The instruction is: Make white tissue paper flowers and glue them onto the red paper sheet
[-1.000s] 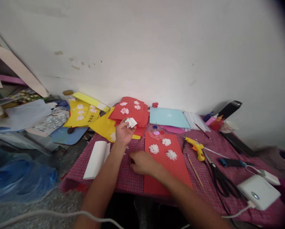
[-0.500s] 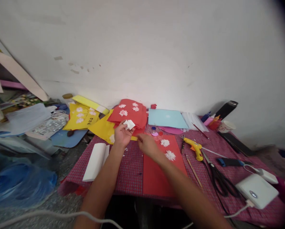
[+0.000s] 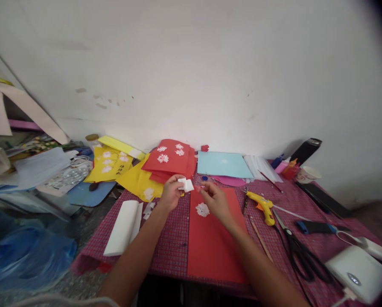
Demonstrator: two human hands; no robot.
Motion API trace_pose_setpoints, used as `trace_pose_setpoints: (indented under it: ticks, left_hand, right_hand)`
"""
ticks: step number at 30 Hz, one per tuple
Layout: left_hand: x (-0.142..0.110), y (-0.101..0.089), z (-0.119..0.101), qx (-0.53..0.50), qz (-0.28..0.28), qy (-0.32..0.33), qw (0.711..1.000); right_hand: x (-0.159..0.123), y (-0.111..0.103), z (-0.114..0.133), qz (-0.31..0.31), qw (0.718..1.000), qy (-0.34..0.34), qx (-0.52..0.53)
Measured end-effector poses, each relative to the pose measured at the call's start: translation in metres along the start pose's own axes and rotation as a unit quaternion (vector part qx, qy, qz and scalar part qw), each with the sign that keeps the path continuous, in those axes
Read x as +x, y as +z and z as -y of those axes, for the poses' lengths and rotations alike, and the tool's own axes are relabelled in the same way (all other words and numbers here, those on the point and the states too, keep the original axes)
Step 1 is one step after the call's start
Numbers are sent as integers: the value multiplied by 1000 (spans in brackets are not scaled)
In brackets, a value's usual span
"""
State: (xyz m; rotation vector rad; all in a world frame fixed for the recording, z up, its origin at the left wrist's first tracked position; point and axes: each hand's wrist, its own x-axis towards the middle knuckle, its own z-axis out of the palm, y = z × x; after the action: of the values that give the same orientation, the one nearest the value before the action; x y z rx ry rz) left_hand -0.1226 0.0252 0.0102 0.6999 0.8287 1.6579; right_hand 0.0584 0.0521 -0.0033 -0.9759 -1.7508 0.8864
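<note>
My left hand point(image 3: 170, 194) is raised over the checked cloth and pinches a small folded piece of white paper point(image 3: 186, 184). My right hand point(image 3: 215, 200) hovers just to its right, fingers curled towards the paper, above the top of a red sheet point(image 3: 213, 243). What the right fingers hold, if anything, is too small to see. A white paper flower point(image 3: 202, 209) lies on the red sheet beside my right hand. More white scraps point(image 3: 148, 209) lie to the left of my left wrist.
Stacks of red point(image 3: 170, 160), yellow point(image 3: 109, 164) and light blue paper point(image 3: 223, 164) lie by the wall. A white roll point(image 3: 123, 227) sits at the left. A yellow glue gun point(image 3: 261, 204), black scissors point(image 3: 301, 253), a stick and a white box point(image 3: 359, 273) lie at the right.
My right hand rose from the cloth near the front and came up beside my left hand. My left hand with the white paper shifted right and lower. Fewer white flowers show on the red sheet.
</note>
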Motion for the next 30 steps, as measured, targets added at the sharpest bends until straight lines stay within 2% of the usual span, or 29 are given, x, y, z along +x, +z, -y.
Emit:
trace_pose_setpoints:
  ticks: [4,12,15,20,22,26,30]
  left_hand:
    - [-2,3,12,45,27,-24,998]
    - [-9,12,23,100,91,-57,989]
    - [-10,15,21,111,99,-60,987]
    - [-9,13,21,116,75,-46,989]
    - [-9,11,23,126,79,-37,988]
    - [-9,9,26,138,100,-33,985]
    - [-8,10,27,142,72,-35,987]
  right_hand:
    - [-2,0,-8,-11,995,39,91]
    - [-4,-16,1,98,953,149,243]
    - [-4,-20,7,124,947,150,257]
    - [-7,-21,9,154,941,138,269]
    - [-8,-17,6,145,943,138,266]
    - [-8,-10,-2,72,959,149,228]
    - [-8,-8,-5,47,966,162,195]
